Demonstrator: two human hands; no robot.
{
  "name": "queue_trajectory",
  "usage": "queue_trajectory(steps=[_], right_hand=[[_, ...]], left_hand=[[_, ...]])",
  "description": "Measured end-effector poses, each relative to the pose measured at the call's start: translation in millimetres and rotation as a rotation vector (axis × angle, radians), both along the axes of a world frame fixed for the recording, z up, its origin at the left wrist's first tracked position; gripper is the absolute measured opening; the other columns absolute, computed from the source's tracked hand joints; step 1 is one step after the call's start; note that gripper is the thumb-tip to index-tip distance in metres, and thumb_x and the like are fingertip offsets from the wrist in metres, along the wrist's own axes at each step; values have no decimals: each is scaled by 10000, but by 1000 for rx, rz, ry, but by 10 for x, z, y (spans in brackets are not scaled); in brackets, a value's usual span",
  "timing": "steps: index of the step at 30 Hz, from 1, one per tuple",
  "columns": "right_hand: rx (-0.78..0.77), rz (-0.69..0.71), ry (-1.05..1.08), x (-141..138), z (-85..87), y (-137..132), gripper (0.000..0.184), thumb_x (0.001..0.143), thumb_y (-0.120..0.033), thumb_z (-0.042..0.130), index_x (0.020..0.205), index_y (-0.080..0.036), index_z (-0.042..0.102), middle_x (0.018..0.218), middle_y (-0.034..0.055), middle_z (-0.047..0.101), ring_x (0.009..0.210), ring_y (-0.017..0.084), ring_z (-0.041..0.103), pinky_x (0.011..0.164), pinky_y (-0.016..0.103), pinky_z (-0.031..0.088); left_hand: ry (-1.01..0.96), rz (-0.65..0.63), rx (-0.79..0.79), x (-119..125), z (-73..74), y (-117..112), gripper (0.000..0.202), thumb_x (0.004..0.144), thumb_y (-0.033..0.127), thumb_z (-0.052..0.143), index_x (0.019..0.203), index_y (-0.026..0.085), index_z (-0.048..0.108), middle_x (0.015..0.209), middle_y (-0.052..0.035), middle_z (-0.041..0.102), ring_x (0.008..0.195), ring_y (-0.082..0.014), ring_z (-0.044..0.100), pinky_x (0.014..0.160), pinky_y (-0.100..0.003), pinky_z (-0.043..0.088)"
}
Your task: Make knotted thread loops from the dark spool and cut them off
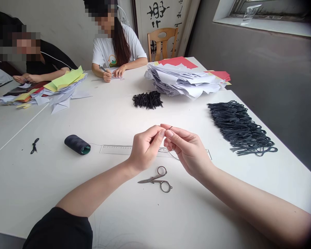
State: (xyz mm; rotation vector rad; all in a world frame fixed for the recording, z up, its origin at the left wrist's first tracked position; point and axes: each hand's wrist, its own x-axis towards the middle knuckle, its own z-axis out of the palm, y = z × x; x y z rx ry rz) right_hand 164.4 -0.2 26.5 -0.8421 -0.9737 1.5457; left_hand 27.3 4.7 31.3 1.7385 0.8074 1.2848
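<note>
Above the clear ruler [116,150], my left hand [147,147] and my right hand [188,147] meet with thumbs and fingers pinched together. Between them is a thin dark cord [173,154]; a bit of it shows at the right fingertips, and a loop hangs below. Just under my hands lie small metal scissors [155,180], blades pointing left, handles spread. A spool of dark thread [76,144] rests on its side to the left, its loose thread running right toward the ruler. My fingers hide the cord's ends.
Rows of looped dark cords [239,128] lie at the right, with a smaller black bundle [147,100] farther back. One knotted cord [35,146] is at far left. Paper piles [184,81] stand on the white table [114,207]. Two people sit across, one writing.
</note>
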Motion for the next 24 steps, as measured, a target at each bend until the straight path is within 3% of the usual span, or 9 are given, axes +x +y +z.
queue_trajectory(steps=[6, 16, 19, 24], right_hand=[[20, -12, -12, 8, 16, -9, 190, 772, -376, 726, 922, -267, 768, 671, -5, 556, 634, 84, 495, 589, 227, 420], [10, 7, -37, 24, 45, -1, 199, 772, -396, 713, 889, -243, 765, 765, 16, 637, 629, 78, 504, 560, 218, 403], [12, 22, -21, 26, 46, 2, 216, 786, -407, 699, 877, -219, 753, 766, 19, 648, 611, 68, 531, 544, 205, 401], [37, -25, -50, 45, 37, 3, 223, 805, -413, 685, 843, -193, 688, 849, 31, 686, 521, 69, 580, 468, 202, 387]], left_hand=[[38, -9, -7, 6, 22, -7, 279, 960, 271, 439, 718, 173, 538, 677, 6, 547, 640, -110, 549, 640, -255, 461], [3, -69, -145, -2, 58, -16, 335, 939, 349, 475, 664, 168, 535, 690, -19, 569, 659, -132, 560, 649, -278, 464], [-12, -34, -192, -17, 66, 0, 349, 917, 381, 514, 652, 164, 581, 601, -5, 543, 518, -98, 467, 524, -255, 406], [-102, -53, -345, -38, 61, 39, 295, 886, 381, 549, 754, 156, 688, 443, 63, 327, 392, -61, 226, 397, -238, 203]])
